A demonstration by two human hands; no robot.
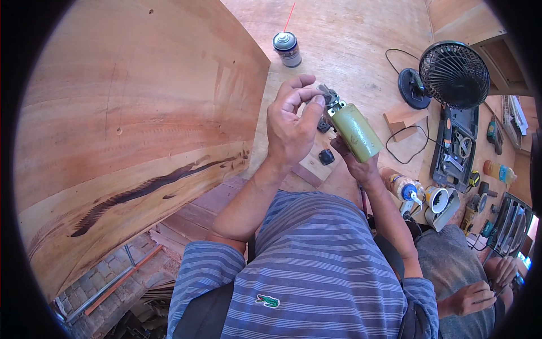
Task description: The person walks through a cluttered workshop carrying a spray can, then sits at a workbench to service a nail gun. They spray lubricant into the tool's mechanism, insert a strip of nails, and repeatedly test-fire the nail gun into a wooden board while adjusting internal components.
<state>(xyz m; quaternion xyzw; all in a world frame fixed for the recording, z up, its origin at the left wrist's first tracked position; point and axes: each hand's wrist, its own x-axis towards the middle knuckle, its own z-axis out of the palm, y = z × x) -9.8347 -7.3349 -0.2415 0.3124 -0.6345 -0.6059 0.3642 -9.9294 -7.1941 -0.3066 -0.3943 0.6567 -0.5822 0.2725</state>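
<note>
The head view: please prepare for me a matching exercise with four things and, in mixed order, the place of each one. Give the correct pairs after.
1. glossy olive-green rounded body
2. grey-topped cylindrical spray can
3. round black fan with mesh cage
4. small black cube-shaped part

A. to the lower left of the olive-green body
B. in the right hand
C. upper right of the picture
D. beyond the left hand, top middle

Pairs: 1-B; 2-D; 3-C; 4-A
</note>
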